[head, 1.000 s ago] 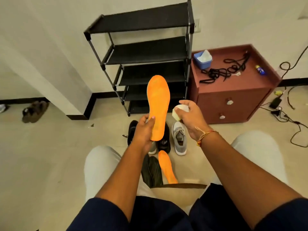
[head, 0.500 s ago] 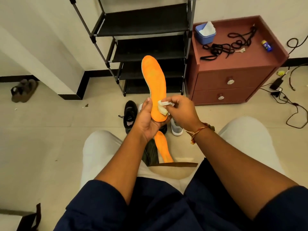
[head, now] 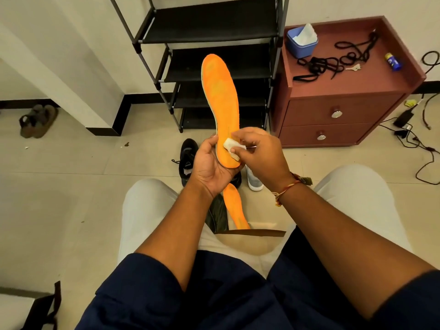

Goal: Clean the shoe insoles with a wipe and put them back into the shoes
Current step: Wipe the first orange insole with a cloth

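Over tiled floor (head: 71, 186), insole (head: 221, 96) (orange), shoe rack (head: 214, 32)

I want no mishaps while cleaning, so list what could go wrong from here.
The left hand grips the held insole only at its heel, so the long free end may bend or slip as the right hand presses the wipe on it. The second insole lies low between the legs, where a foot could tread on it.
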